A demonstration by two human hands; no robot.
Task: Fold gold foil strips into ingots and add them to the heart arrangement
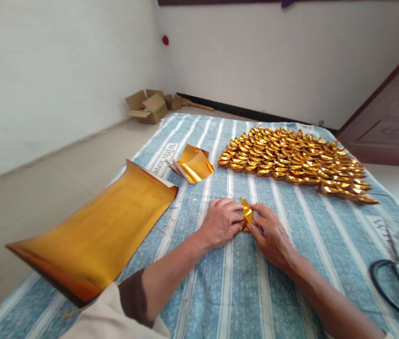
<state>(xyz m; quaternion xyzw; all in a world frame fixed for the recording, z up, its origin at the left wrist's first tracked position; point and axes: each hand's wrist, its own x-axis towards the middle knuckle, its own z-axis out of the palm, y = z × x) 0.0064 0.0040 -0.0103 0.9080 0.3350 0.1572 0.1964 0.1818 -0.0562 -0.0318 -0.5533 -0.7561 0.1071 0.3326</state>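
Observation:
Between my two hands, low over the striped cloth, is a small piece of folded gold foil paper [247,214]. My left hand [222,221] grips its left side with bent fingers. On the opposite side, the thumb and fingers of my right hand [270,233] pinch its edge. Beyond my hands, many finished-looking folded gold paper ingots [291,155] stand packed in rows. A short stack of curled gold foil sheets [194,165] lies ahead of my left hand. One large curled gold sheet [114,226] rests to the left.
Black-handled scissors [395,278] lie at the right. A blue and white striped cloth [209,292] covers the table. Thin scraps [171,217] lie beside the large sheet. On the floor beyond the table stands an open cardboard box [150,109]; a wooden door [390,103] is at the right.

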